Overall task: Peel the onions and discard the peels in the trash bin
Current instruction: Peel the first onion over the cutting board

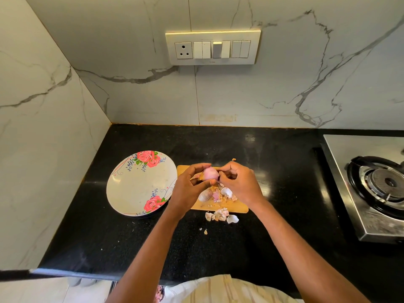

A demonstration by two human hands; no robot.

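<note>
A pale pink onion (211, 173) is held above the wooden cutting board (241, 208). My left hand (189, 185) grips it from the left, fingers curled round it. My right hand (238, 182) meets it from the right, its fingertips pinching at the onion's skin. Loose peels (218, 194) lie on the board under my hands. More peels (221, 214) lie on the black counter just in front of the board. No trash bin is in view.
A floral plate (131, 189) sits empty left of the board. A steel gas stove (376, 184) stands at the right. The black counter (109, 237) ends at marble walls behind and to the left; a switch panel (212, 48) is on the back wall.
</note>
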